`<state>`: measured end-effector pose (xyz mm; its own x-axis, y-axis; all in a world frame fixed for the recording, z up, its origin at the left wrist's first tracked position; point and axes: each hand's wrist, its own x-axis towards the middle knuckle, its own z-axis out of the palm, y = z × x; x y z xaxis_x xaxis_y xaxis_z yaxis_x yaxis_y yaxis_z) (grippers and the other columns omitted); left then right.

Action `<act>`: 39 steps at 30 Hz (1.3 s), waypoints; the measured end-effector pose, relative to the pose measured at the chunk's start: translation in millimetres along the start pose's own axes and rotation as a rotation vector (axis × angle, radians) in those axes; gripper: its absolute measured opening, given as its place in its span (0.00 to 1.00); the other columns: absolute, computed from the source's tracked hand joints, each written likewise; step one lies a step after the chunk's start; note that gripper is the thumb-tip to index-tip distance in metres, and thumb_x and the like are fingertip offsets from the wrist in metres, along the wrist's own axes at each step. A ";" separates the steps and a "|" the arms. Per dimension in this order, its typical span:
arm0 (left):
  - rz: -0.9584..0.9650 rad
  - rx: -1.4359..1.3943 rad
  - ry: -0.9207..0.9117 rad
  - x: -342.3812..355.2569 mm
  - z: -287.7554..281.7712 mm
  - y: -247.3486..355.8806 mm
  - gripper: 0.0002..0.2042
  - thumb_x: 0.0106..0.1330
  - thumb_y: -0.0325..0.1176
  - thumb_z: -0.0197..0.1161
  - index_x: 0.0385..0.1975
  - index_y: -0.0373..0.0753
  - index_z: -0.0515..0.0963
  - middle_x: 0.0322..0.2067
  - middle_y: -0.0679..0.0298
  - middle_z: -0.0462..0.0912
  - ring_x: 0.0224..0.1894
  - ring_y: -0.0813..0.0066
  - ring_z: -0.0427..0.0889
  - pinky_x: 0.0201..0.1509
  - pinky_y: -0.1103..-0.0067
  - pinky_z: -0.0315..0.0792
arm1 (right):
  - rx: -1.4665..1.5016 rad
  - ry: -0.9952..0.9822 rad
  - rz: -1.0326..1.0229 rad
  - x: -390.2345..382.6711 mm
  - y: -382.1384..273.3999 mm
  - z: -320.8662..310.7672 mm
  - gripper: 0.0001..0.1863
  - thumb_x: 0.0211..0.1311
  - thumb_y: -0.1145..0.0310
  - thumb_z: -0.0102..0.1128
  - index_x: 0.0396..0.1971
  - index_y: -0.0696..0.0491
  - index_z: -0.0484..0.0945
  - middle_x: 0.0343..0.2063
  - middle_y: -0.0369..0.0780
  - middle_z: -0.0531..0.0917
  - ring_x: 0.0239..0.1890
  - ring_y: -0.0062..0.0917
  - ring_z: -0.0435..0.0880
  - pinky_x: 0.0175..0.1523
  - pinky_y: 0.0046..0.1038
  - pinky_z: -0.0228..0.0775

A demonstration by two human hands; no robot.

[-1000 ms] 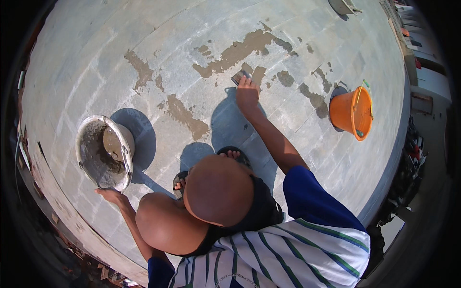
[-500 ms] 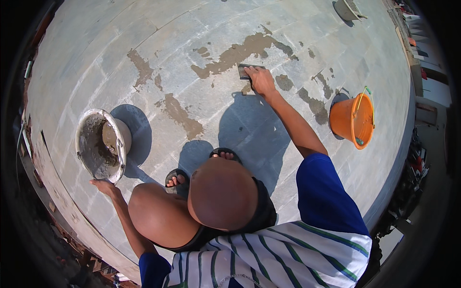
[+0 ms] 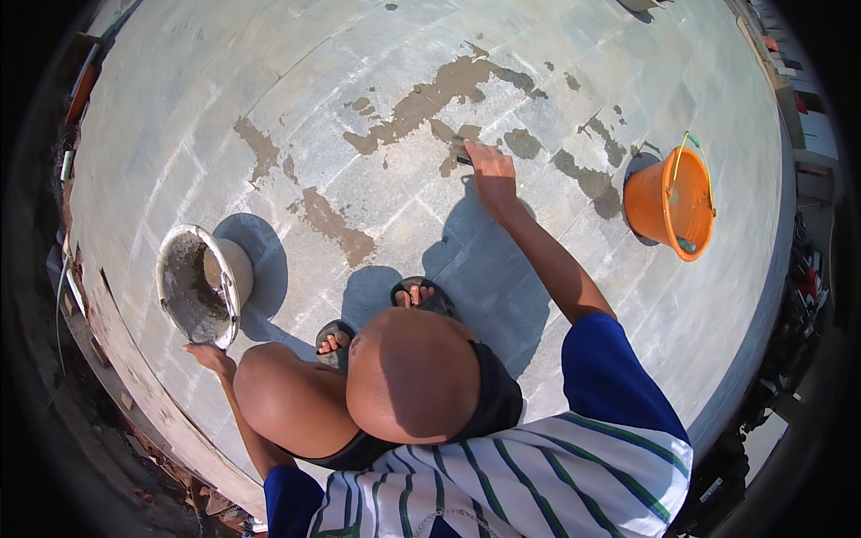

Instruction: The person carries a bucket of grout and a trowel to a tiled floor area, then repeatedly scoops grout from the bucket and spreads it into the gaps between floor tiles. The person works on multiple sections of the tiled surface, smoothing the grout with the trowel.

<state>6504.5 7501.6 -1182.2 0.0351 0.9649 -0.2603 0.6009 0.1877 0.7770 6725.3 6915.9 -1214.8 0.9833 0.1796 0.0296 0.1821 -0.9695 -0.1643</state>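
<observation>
My right hand [image 3: 491,177] is closed on a small dark scraper [image 3: 462,154], a flat rectangular blade now tilted so that little of its face shows. The blade is at a thin smear of wet grey mortar [image 3: 444,130] on the paving [image 3: 395,197]. My left hand [image 3: 212,359] grips the near rim of a pale, mortar-crusted bucket [image 3: 235,269] on my left; its fingers are partly hidden by the bucket. Wet grey mortar lies inside that bucket.
An orange bucket [image 3: 647,202] with a yellow-green handle stands to the right, a greenish object in it. More mortar patches [image 3: 332,226] lie across the paving. Part of another bucket [image 3: 641,4] shows at the far edge. My sandalled feet [image 3: 417,294] are close in front.
My right hand has drawn the scraper slightly nearer and tipped its blade up. A smear of mortar now shows where the blade was. My left hand remains at the bucket rim.
</observation>
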 end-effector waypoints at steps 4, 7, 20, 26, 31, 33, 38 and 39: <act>0.051 0.157 -0.090 13.5 -13.0 -6.0 0.41 0.69 0.62 0.30 0.56 0.19 0.61 0.55 0.42 0.68 0.50 0.50 0.70 0.56 0.63 0.62 | 0.154 0.122 -0.145 62.5 5.6 11.9 0.19 0.56 0.75 0.47 0.47 0.47 0.77 0.41 0.38 0.82 0.46 0.31 0.79 0.48 0.35 0.66; 0.061 0.177 -0.094 18.2 -4.9 -13.2 0.41 0.68 0.62 0.30 0.56 0.20 0.61 0.55 0.42 0.68 0.50 0.50 0.70 0.57 0.63 0.62 | 0.151 0.029 -0.280 102.6 17.3 17.1 0.18 0.57 0.74 0.46 0.45 0.44 0.79 0.36 0.39 0.83 0.41 0.32 0.80 0.47 0.36 0.65; 0.032 0.144 0.010 26.0 -4.3 -8.7 0.42 0.67 0.63 0.30 0.56 0.22 0.63 0.55 0.42 0.69 0.52 0.49 0.69 0.58 0.62 0.60 | -0.162 -0.208 -0.285 24.9 24.6 17.6 0.21 0.59 0.70 0.47 0.54 0.49 0.72 0.50 0.41 0.77 0.52 0.31 0.75 0.52 0.42 0.63; 0.027 0.152 0.019 22.4 4.1 -6.3 0.42 0.67 0.64 0.30 0.56 0.23 0.64 0.55 0.43 0.69 0.52 0.48 0.69 0.58 0.62 0.60 | -0.297 -0.007 -0.137 -35.7 -0.3 36.9 0.23 0.60 0.70 0.46 0.56 0.54 0.68 0.53 0.45 0.75 0.54 0.38 0.73 0.52 0.43 0.62; 0.027 0.155 0.045 26.7 -7.3 -4.6 0.42 0.66 0.64 0.30 0.56 0.24 0.64 0.55 0.43 0.69 0.53 0.48 0.68 0.58 0.62 0.59 | -0.017 -0.125 0.099 -3.3 -17.4 8.0 0.20 0.60 0.68 0.46 0.53 0.51 0.72 0.47 0.40 0.77 0.50 0.31 0.74 0.50 0.39 0.61; 0.032 0.158 0.032 24.2 0.5 -4.1 0.42 0.66 0.65 0.31 0.56 0.25 0.65 0.55 0.43 0.69 0.53 0.48 0.68 0.59 0.62 0.59 | -0.008 0.022 0.064 13.7 -1.1 19.1 0.20 0.60 0.68 0.46 0.53 0.50 0.72 0.47 0.37 0.77 0.49 0.30 0.74 0.51 0.38 0.60; 0.038 0.166 0.038 26.1 3.3 -6.7 0.42 0.65 0.65 0.31 0.56 0.25 0.65 0.55 0.44 0.69 0.53 0.47 0.68 0.59 0.61 0.58 | -0.191 -0.027 -0.079 26.9 2.1 27.9 0.21 0.59 0.70 0.48 0.54 0.49 0.72 0.48 0.37 0.77 0.51 0.29 0.73 0.51 0.39 0.60; 0.036 0.170 0.044 26.9 1.6 -7.6 0.42 0.65 0.65 0.31 0.56 0.26 0.65 0.55 0.44 0.69 0.53 0.47 0.68 0.59 0.61 0.58 | -0.211 -0.062 -0.079 21.9 -3.0 27.0 0.21 0.58 0.71 0.49 0.54 0.49 0.72 0.49 0.37 0.77 0.51 0.29 0.73 0.51 0.39 0.60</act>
<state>6502.2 7525.9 -1196.0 0.0265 0.9782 -0.2058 0.7262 0.1226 0.6765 6746.3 6927.2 -1240.3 0.9651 0.2604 -0.0279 0.2614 -0.9641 0.0458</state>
